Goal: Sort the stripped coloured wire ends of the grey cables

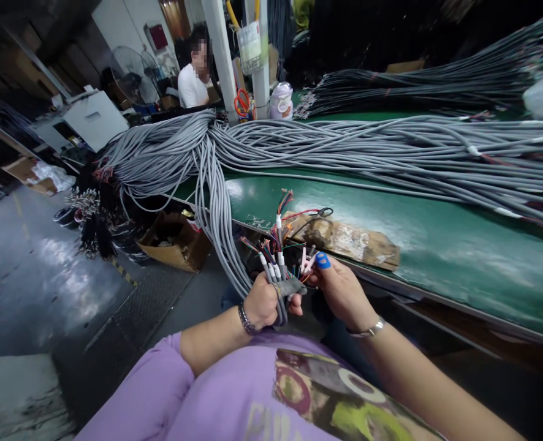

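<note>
The left hand [263,304] is closed in a fist around a small bunch of grey cables [278,294], held upright just in front of the table edge, with their stripped ends fanning out above the knuckles as coloured wires [271,248] in red, green, blue and white. The right hand [340,288] sits just beside them, its fingers curled in towards the wire ends; the thumb wears a blue finger cot [323,261], and the fingertips seem to pinch a small pink-and-white piece [306,262], though it is too small to make out clearly. Both wrists carry metal bracelets.

The held cables run up into a large heap of grey cable [345,144] spread across the green table [437,239] and spilling over its left edge. A worn strip of brown cardboard [349,240] lies on the table near the hands. Below, an open cardboard box [173,242] stands on the floor. A second person in a white shirt [192,86] sits well apart at the back.
</note>
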The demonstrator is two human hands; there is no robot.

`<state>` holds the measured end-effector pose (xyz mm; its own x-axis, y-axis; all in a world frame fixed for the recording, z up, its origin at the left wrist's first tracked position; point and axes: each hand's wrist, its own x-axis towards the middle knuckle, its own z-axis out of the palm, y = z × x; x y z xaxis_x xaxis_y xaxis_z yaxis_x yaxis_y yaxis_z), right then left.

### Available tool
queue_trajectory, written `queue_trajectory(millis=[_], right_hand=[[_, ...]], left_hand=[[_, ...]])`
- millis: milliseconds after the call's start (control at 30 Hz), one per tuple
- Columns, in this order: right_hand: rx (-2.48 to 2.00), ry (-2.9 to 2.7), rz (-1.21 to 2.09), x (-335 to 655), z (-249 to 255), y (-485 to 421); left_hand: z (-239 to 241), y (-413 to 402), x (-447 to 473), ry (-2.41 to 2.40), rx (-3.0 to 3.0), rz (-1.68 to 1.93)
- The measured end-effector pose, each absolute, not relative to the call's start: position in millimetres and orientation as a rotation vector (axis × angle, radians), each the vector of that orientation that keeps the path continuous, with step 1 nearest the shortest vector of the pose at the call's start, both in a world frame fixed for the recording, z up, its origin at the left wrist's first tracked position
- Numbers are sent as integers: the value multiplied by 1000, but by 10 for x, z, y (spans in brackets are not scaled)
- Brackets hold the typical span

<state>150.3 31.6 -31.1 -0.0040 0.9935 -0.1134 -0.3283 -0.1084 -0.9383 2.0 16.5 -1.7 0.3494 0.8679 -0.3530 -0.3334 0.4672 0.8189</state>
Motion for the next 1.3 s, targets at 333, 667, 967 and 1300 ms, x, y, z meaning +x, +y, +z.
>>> queue_trajectory(millis=[333, 667, 967, 1300], right_hand=[[-801, -777, 1734, 1440, -355, 397], [-746, -539, 1832, 1443, -285, 338], [-813, -608, 1750, 1459, -290, 333], [-787, -660, 1863, 1405, -317, 323]], left_hand=[[-122, 218, 77, 921, 739, 843], [-75, 126, 47, 926, 734, 879], [-86, 57, 40, 954, 721, 937], [-56, 109, 127, 946, 711, 964]])
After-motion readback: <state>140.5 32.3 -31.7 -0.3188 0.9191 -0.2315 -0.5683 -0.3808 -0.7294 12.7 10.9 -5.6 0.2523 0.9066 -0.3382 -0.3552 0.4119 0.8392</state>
